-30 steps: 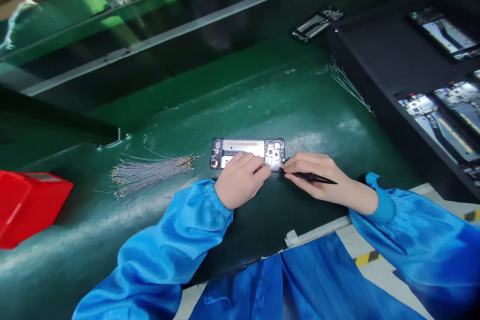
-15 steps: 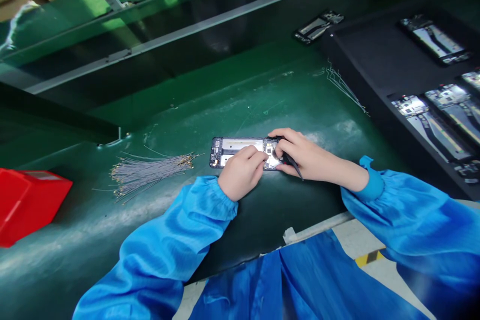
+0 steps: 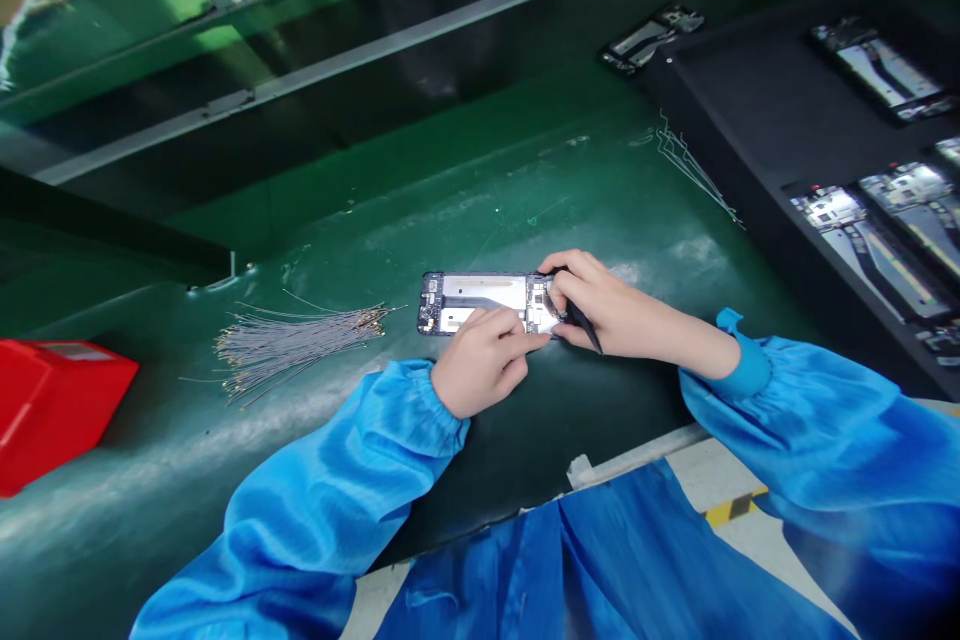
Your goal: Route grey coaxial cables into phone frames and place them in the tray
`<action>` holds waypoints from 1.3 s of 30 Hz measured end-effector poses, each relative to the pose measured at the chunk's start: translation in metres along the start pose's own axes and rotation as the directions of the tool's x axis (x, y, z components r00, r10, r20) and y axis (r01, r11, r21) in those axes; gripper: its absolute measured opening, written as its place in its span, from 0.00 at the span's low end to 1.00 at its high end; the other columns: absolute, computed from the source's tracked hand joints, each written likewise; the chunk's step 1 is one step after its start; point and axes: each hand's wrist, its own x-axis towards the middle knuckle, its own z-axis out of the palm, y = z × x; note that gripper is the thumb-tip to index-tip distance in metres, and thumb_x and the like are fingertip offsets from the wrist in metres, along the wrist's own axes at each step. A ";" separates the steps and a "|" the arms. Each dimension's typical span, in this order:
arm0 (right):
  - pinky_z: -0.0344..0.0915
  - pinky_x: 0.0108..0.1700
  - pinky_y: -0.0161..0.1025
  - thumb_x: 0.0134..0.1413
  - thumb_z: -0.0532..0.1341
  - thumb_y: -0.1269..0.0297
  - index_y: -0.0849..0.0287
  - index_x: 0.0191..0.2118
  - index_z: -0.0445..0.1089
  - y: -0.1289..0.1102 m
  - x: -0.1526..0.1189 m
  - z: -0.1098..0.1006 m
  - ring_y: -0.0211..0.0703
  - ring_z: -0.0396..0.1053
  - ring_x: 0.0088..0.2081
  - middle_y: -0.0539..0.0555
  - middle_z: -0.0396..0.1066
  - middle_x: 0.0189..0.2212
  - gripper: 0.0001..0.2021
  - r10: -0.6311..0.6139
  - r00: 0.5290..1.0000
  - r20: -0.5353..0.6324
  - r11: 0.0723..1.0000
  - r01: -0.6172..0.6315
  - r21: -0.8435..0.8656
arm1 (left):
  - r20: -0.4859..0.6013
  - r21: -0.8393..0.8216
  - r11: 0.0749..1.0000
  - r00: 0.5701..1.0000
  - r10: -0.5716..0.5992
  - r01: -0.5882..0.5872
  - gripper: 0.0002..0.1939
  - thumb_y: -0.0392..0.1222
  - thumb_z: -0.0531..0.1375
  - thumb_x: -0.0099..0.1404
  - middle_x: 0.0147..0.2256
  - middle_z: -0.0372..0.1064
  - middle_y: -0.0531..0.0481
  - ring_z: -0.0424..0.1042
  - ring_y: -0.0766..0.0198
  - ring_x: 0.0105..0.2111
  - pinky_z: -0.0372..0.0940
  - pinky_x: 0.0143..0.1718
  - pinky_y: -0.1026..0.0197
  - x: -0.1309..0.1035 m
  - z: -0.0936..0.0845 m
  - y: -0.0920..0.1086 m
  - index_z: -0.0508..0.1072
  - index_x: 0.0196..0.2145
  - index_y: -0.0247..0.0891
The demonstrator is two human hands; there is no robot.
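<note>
Left hand (image 3: 484,360) half-curled, fingertips pressing the near edge of the opened phone (image 3: 480,300) on the green belt (image 3: 570,210), right hand (image 3: 600,305) closed round black tweezers (image 3: 585,325), now shifted from the near-right corner onto the phone's right-end board.

Glossy green mat (image 3: 525,190), shiny cloth sleeves (image 3: 337,510), red plastic bin (image 3: 52,410)

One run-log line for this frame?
left hand: on open phone | right hand: holds tweezers at phone | wire bundle: left, apart
</note>
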 end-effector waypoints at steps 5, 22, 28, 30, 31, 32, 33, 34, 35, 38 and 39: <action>0.59 0.41 0.47 0.44 0.56 0.71 0.58 0.30 0.53 0.001 0.008 0.001 0.51 0.55 0.42 0.61 0.55 0.43 0.08 0.007 0.999 0.037 0.997 -0.004 -0.075 | 0.020 0.081 0.996 0.999 0.027 -0.029 0.16 0.31 0.49 0.59 0.29 0.62 0.49 0.60 0.64 0.31 0.56 0.32 0.60 0.001 0.001 0.002 0.71 0.41 0.37; 0.57 0.41 0.46 0.44 0.59 0.67 0.58 0.31 0.53 0.000 0.010 0.001 0.50 0.53 0.42 0.60 0.55 0.43 0.11 0.051 0.997 0.065 0.996 -0.047 -0.073 | 0.009 0.024 0.985 0.986 0.169 -0.169 0.15 0.35 0.48 0.64 0.28 0.60 0.50 0.59 0.67 0.29 0.60 0.33 0.64 0.000 -0.011 -0.031 0.73 0.41 0.41; 0.56 0.39 0.44 0.43 0.59 0.64 0.58 0.30 0.53 -0.002 0.015 0.000 0.50 0.52 0.40 0.60 0.55 0.42 0.11 0.086 0.992 0.097 0.991 -0.075 -0.113 | -0.001 0.034 0.982 0.983 0.184 -0.184 0.15 0.34 0.48 0.63 0.27 0.59 0.50 0.58 0.68 0.28 0.59 0.32 0.65 -0.001 -0.010 -0.033 0.73 0.40 0.41; 0.55 0.38 0.43 0.42 0.58 0.65 0.58 0.30 0.53 -0.004 0.017 -0.001 0.49 0.52 0.39 0.60 0.54 0.42 0.11 0.106 0.989 0.106 0.986 -0.090 -0.143 | 0.001 0.037 0.981 0.982 0.190 -0.190 0.15 0.34 0.48 0.63 0.28 0.59 0.50 0.58 0.67 0.28 0.59 0.32 0.64 -0.001 -0.010 -0.034 0.73 0.40 0.40; 0.55 0.37 0.43 0.41 0.58 0.66 0.58 0.30 0.53 -0.005 0.018 -0.001 0.49 0.52 0.39 0.60 0.54 0.42 0.10 0.119 0.986 0.114 0.982 -0.100 -0.160 | 0.001 0.038 0.980 0.981 0.194 -0.194 0.15 0.34 0.48 0.63 0.28 0.59 0.50 0.58 0.67 0.29 0.59 0.32 0.64 -0.001 -0.010 -0.034 0.73 0.40 0.40; 0.55 0.37 0.43 0.40 0.58 0.66 0.58 0.30 0.53 -0.007 0.019 -0.001 0.49 0.52 0.38 0.61 0.54 0.41 0.11 0.133 0.984 0.122 0.978 -0.111 -0.174 | 0.001 0.038 0.980 0.980 0.198 -0.198 0.15 0.34 0.49 0.63 0.28 0.59 0.50 0.58 0.67 0.29 0.59 0.32 0.64 -0.001 -0.010 -0.034 0.73 0.40 0.40; 0.54 0.37 0.42 0.39 0.58 0.66 0.59 0.30 0.53 -0.008 0.020 -0.001 0.49 0.52 0.38 0.61 0.54 0.41 0.11 0.147 0.981 0.128 0.975 -0.121 -0.186 | 0.000 0.039 0.979 0.980 0.200 -0.200 0.15 0.34 0.49 0.63 0.28 0.60 0.50 0.58 0.67 0.29 0.59 0.32 0.64 -0.001 -0.010 -0.034 0.73 0.40 0.40; 0.54 0.37 0.42 0.39 0.57 0.67 0.59 0.30 0.53 -0.008 0.020 -0.001 0.49 0.52 0.38 0.61 0.54 0.41 0.11 0.155 0.979 0.132 0.973 -0.128 -0.194 | 0.001 0.041 0.979 0.979 0.202 -0.202 0.15 0.34 0.49 0.62 0.28 0.60 0.50 0.58 0.67 0.29 0.59 0.32 0.64 -0.002 -0.010 -0.034 0.73 0.40 0.40; 0.54 0.37 0.42 0.39 0.57 0.67 0.59 0.30 0.53 -0.009 0.020 -0.001 0.49 0.51 0.38 0.60 0.54 0.41 0.11 0.159 0.978 0.132 0.971 -0.131 -0.197 | 0.001 0.045 0.978 0.979 0.204 -0.204 0.14 0.34 0.49 0.62 0.28 0.60 0.49 0.58 0.66 0.29 0.59 0.32 0.64 -0.002 -0.010 -0.034 0.73 0.40 0.40; 0.54 0.37 0.41 0.40 0.57 0.66 0.59 0.30 0.53 -0.008 0.019 -0.001 0.48 0.51 0.38 0.60 0.54 0.41 0.11 0.145 0.982 0.121 0.975 -0.122 -0.184 | 0.009 0.058 0.975 0.977 0.214 -0.214 0.14 0.34 0.49 0.62 0.28 0.61 0.49 0.59 0.66 0.29 0.59 0.33 0.63 -0.002 -0.010 -0.034 0.73 0.40 0.40; 0.54 0.38 0.41 0.41 0.57 0.65 0.59 0.30 0.53 -0.008 0.019 0.000 0.48 0.51 0.38 0.60 0.54 0.41 0.11 0.139 0.983 0.118 0.977 -0.117 -0.177 | 0.011 0.061 0.974 0.976 0.218 -0.219 0.14 0.34 0.49 0.62 0.28 0.61 0.49 0.59 0.66 0.29 0.60 0.33 0.63 -0.002 -0.010 -0.034 0.73 0.39 0.40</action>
